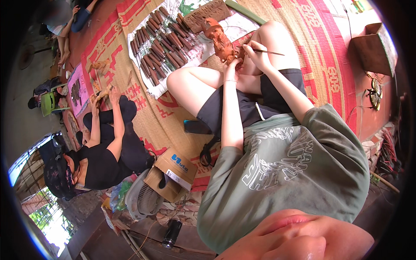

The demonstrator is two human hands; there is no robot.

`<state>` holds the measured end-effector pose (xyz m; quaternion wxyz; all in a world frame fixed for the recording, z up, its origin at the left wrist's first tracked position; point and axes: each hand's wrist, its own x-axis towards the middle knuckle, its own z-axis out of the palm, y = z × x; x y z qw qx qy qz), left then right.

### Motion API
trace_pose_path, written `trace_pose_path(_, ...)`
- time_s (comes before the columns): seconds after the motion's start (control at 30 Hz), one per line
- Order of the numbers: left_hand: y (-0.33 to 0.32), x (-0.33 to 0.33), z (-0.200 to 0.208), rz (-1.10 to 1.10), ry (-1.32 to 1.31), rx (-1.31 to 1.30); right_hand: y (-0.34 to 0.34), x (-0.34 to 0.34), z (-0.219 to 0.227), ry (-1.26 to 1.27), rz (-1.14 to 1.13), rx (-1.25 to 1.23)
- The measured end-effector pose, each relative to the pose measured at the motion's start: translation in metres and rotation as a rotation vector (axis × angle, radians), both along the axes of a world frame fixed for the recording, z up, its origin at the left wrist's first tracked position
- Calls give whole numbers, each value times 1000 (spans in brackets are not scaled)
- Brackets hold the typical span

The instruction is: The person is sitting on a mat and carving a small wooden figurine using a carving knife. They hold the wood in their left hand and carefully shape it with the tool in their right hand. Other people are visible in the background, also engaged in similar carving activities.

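A reddish-brown carved wooden figure leans out from between my bent legs, its lower end towards me. My left hand is closed around that lower end. In my right hand, a thin, dark brush-like tool is pinched between the fingers. Its tapering handle points right, and its working tip is hidden near the figure's base. Left of the figure, rows of carving chisels with brown wooden handles lie on a white cloth. A carved wooden block rests on the cloth's far side.
Red and straw-coloured mats cover the floor. A phone lies beside my left thigh. At left, another person sits holding a light wooden carving. A cardboard box and a fan stand between us. A wooden box stands far right.
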<state>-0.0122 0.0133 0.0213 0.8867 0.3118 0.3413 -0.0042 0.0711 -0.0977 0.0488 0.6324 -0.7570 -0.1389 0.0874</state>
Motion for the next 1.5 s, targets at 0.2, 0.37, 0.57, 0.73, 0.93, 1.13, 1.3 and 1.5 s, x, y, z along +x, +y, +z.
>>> trace_pose_path(0.2, 7, 0, -7, 41, 18, -154, 3, -5, 15, 54, 6, 14)
trace_pose_path(0.37, 6, 1, -3, 72, 14, -187, 0, -1, 8, 64, 21, 46)
trace_pose_path(0.57, 9, 1, -11, 12, -35, -200, 3, -6, 12, 126, 8, -25)
trace_pose_path(0.73, 7, 0, -18, 1, -41, -148, 8, -10, 17, 106, 20, -47)
trace_pose_path(0.93, 5, -1, -5, -82, -63, -87, 6, -11, 16, -17, 41, -105)
trace_pose_path(1.13, 7, -3, -14, -100, -47, -46, 0, -5, 15, -91, 183, -235)
trace_pose_path(1.3, 4, -1, -11, -61, -10, -76, -3, -1, 22, -202, 269, -307)
trace_pose_path(1.5, 3, 0, -5, -113, -68, -14, -2, 1, 23, -117, 236, -263)
